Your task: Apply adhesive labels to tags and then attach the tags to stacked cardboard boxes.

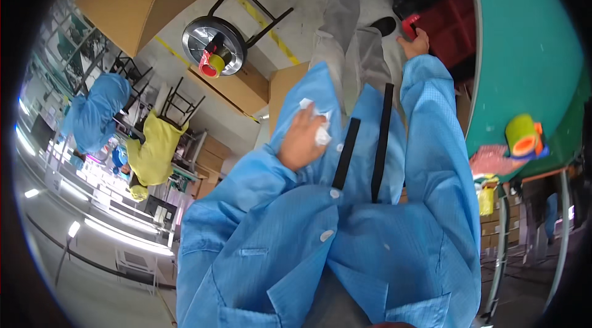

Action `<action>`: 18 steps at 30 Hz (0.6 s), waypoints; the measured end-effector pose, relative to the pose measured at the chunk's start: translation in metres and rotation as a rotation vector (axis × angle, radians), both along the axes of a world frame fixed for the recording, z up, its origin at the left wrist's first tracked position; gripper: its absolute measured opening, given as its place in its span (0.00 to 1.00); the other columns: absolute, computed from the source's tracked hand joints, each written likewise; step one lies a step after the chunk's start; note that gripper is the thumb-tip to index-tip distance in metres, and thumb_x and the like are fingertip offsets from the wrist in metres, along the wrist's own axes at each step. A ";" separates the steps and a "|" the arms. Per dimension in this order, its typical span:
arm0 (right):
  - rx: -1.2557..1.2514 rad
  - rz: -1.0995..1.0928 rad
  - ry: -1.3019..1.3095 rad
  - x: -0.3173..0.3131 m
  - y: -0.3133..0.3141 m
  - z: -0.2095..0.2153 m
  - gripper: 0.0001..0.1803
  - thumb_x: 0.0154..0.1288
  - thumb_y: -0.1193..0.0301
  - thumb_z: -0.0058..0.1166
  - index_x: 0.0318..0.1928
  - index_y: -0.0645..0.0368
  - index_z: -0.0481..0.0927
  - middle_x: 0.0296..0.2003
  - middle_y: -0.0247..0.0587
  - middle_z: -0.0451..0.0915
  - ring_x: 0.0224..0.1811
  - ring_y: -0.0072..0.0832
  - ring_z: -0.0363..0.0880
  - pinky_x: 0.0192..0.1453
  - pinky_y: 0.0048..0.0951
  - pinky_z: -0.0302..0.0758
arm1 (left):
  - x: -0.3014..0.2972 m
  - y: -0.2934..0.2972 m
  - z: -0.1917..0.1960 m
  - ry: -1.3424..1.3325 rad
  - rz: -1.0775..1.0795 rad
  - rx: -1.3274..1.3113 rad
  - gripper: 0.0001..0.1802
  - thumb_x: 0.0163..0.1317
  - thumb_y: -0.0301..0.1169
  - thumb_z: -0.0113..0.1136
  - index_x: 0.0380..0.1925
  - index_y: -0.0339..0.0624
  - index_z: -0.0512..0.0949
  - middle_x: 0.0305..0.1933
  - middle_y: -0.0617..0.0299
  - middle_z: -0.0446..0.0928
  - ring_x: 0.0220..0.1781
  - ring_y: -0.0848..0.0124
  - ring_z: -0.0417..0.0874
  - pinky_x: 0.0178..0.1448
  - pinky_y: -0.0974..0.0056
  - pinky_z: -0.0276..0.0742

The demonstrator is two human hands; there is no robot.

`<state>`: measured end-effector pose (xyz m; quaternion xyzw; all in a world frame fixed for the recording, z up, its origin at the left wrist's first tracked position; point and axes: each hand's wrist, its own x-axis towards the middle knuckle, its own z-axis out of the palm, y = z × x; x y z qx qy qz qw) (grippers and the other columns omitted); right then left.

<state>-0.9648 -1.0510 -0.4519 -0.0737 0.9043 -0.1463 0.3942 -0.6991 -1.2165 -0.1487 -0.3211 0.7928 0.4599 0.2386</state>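
Note:
My left hand (pixel 302 140) is in front of my blue coat, its fingers closed round a crumpled white piece, paper or tissue (pixel 322 135). White bits stick out past the fingertips. My right hand (pixel 415 44) reaches out low beside the green-topped table, fingers apart. Just beyond its fingertips is a red rounded part (pixel 409 24), next to a red crate (pixel 449 38). Whether the fingers touch it, I cannot tell. Two black straps (pixel 365 149) hang down the front of my coat.
A round stool (pixel 214 35) holds tape rolls (pixel 213 64). Cardboard boxes (pixel 120 10) stand at the left. On the right, the green table (pixel 524 50) carries a yellow-green and orange roll (pixel 523 135) and a pink bundle (pixel 490 160). People in blue (pixel 102 109) and yellow (pixel 154 149) are farther left.

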 end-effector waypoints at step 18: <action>-0.245 -0.153 -0.113 -0.033 -0.080 0.087 0.12 0.52 0.72 0.61 0.36 0.64 0.75 0.28 0.38 0.77 0.32 0.25 0.75 0.40 0.28 0.73 | -0.234 -0.021 -0.539 0.075 1.772 0.200 0.26 0.58 0.37 0.57 0.51 0.38 0.60 0.47 0.47 0.71 0.45 0.59 0.74 0.50 0.55 0.71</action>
